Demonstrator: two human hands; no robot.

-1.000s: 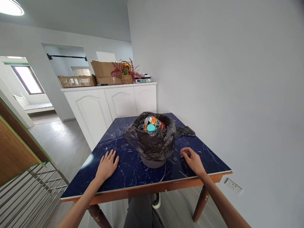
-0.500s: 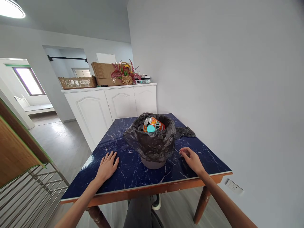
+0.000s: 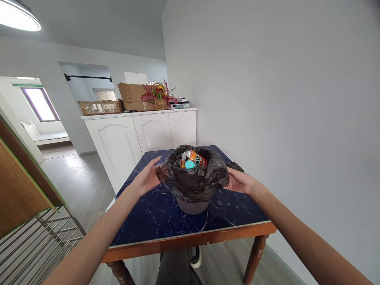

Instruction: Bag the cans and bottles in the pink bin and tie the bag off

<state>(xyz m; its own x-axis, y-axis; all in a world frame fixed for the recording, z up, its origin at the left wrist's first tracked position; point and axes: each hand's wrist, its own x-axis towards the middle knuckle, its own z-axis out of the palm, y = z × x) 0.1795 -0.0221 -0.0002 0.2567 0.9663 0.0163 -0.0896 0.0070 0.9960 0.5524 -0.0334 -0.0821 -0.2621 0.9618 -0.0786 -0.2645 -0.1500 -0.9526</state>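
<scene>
A grey bin (image 3: pixel 192 207) stands on the dark blue marbled table, lined with a black plastic bag (image 3: pixel 190 186) folded over its rim. Inside the bag lie an orange drink can (image 3: pixel 199 159), the silvery top of another can (image 3: pixel 178 163) and a round turquoise item (image 3: pixel 189 164). My left hand (image 3: pixel 148 177) holds the left edge of the bag, with its fingertips partly behind the plastic. At the right edge, my right hand (image 3: pixel 240 182) grips the bag, and its fingers are partly hidden by it.
Blue tabletop (image 3: pixel 142 221) with a wooden edge surrounds the bin. Beyond it, a white cabinet (image 3: pixel 118 138) bears cardboard boxes (image 3: pixel 135 97) and a flower basket (image 3: pixel 160 104). A metal rack (image 3: pixel 44 237) is at the left; a plain wall (image 3: pixel 267 99) rises at the right.
Both hands have risen from the tabletop and moved to the bag's two sides, taking hold of it. The bag's right edge is spread farther outward. The view has shifted slightly.
</scene>
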